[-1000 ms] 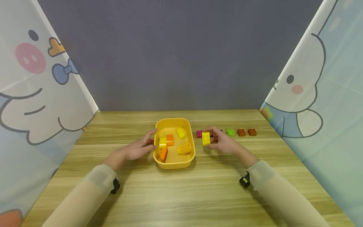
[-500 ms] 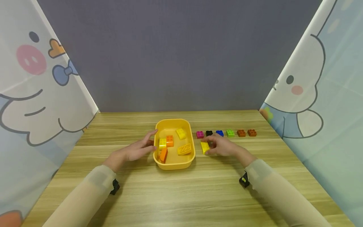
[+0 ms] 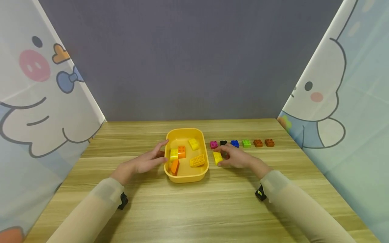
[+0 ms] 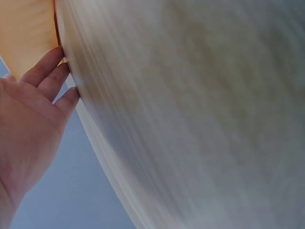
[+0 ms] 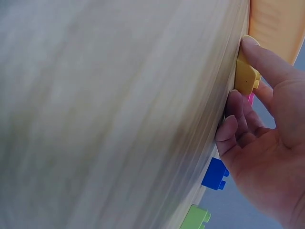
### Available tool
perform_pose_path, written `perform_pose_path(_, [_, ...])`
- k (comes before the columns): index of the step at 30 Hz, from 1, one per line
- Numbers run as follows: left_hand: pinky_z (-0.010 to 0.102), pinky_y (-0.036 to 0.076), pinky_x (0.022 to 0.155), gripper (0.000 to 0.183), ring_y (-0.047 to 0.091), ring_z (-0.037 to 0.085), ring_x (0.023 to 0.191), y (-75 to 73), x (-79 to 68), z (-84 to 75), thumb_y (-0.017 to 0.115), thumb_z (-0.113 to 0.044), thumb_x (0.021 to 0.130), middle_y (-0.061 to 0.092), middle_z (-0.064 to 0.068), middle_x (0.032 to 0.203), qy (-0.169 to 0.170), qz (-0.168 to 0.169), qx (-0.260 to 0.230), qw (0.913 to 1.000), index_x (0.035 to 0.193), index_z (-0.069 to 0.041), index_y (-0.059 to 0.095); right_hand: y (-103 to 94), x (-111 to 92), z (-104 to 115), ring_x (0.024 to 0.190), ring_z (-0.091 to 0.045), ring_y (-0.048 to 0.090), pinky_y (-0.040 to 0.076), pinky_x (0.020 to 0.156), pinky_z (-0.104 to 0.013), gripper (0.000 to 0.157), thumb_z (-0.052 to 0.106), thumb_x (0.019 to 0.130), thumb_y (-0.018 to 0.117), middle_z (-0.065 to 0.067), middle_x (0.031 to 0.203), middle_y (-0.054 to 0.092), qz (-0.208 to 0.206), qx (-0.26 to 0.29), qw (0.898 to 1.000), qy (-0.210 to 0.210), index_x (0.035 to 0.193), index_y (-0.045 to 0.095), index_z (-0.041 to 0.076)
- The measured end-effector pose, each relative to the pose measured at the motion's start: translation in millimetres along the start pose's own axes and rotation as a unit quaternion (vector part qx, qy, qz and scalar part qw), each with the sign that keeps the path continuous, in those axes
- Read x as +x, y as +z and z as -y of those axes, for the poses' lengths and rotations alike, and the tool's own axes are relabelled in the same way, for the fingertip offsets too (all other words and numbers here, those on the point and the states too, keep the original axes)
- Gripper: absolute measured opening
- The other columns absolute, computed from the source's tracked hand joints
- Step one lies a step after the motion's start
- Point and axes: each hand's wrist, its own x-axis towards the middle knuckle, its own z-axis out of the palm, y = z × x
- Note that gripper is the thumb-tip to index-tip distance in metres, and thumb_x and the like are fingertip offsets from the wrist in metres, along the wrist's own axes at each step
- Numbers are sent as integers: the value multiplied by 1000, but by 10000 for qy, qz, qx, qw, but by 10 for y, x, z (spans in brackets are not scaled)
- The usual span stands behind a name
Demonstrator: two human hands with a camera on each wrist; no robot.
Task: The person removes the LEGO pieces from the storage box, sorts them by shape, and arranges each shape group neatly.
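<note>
R hand (image 3: 236,157) pinches yellow brick (image 3: 217,157), long axis approx. fore-aft, just R of tub (image 3: 186,179); L hand (image 3: 147,161), fingers extended, touches tub.

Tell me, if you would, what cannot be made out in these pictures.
- Head view: the near part of the black brick, behind the right hand.
- Right wrist view: most of the pink brick, behind the held yellow brick and that hand; the green brick is cut off by the bottom edge.
- Left wrist view: the contents of the yellow tray, hidden by its wall.
- Both wrist views: the table grain, blurred.
</note>
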Motion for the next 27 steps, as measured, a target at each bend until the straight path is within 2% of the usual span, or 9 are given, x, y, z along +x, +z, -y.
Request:
perform_pose_path(14, [71, 34, 128, 82, 50, 46, 154, -2, -2, 9, 52, -47, 115, 51, 25, 167, -11, -28, 41, 10000, 177, -34, 0, 10, 20, -19, 100, -21, 55, 51, 89, -37, 64, 35, 99, 85, -12, 129, 57, -32, -39, 10000, -53, 155, 60, 17])
perform_pose_path(21, [70, 34, 128, 83, 50, 46, 154, 8, -6, 11, 52, -50, 114, 51, 26, 167, -13, -26, 51, 10000, 177, -34, -1, -17, -63, -21, 101, -22, 57, 52, 87, -36, 72, 38, 96, 88, -12, 133, 60, -152, 9, 9999, 18, 158, 56, 18])
perform_pose_path(27, [69, 33, 129, 82, 49, 47, 155, 6, -9, 5, 51, -48, 115, 50, 26, 167, -2, -25, 57, 10000, 177, -34, -1, -70, -167, 16, 93, -14, 63, 57, 80, -30, 56, 28, 105, 77, -11, 131, 63, -411, 85, 9985, -356, 156, 58, 13])
